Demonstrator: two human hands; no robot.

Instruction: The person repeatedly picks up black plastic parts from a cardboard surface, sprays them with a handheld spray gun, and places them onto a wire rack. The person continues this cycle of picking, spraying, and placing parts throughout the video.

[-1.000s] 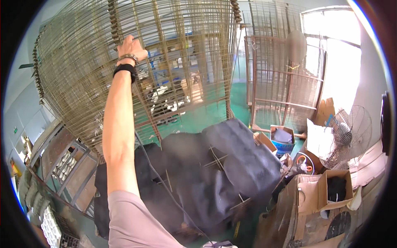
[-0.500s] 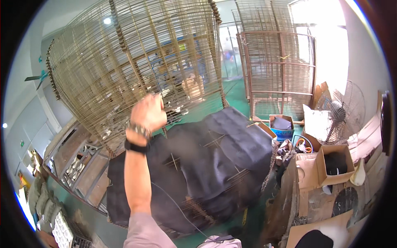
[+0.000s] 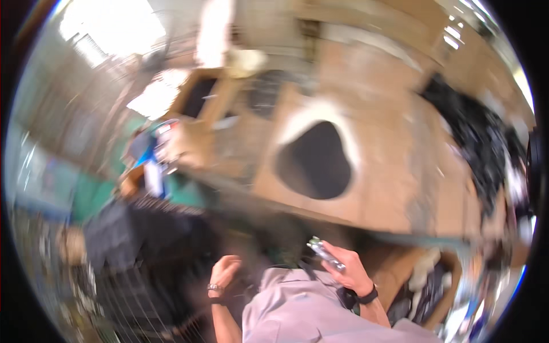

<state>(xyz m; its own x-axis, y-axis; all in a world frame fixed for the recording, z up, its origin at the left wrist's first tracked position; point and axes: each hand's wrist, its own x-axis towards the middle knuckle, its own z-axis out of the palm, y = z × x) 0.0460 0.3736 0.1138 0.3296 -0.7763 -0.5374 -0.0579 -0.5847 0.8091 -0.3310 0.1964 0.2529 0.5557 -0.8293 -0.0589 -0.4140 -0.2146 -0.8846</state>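
Note:
My right hand (image 3: 350,267) is closed around a silvery metal handheld tool (image 3: 327,255) close to my body; blur hides its exact kind. A dark band circles the right wrist. To the left, my left hand (image 3: 225,271) hangs beside the grey garment over my lap, fingers loosely bent and slightly smeared, with nothing visible in it. It is nearest to the dark sheets (image 3: 137,240) draped over a wire frame. Ahead, a black rounded sheet piece (image 3: 317,163) lies on a whitish patch of the cardboard-covered table (image 3: 389,166).
An open cardboard box (image 3: 200,97) with dark contents stands at the far left of the table. Crumpled black plastic (image 3: 474,143) lies to the right. Below the table's edge, another box (image 3: 452,268) holds dark and pale pieces. Wire racks (image 3: 74,97) stand at the upper left.
My view has swung right, from the draped wire frame to the cardboard-covered table. My left hand has come down from the wire rack; my right hand with the metal tool is now visible.

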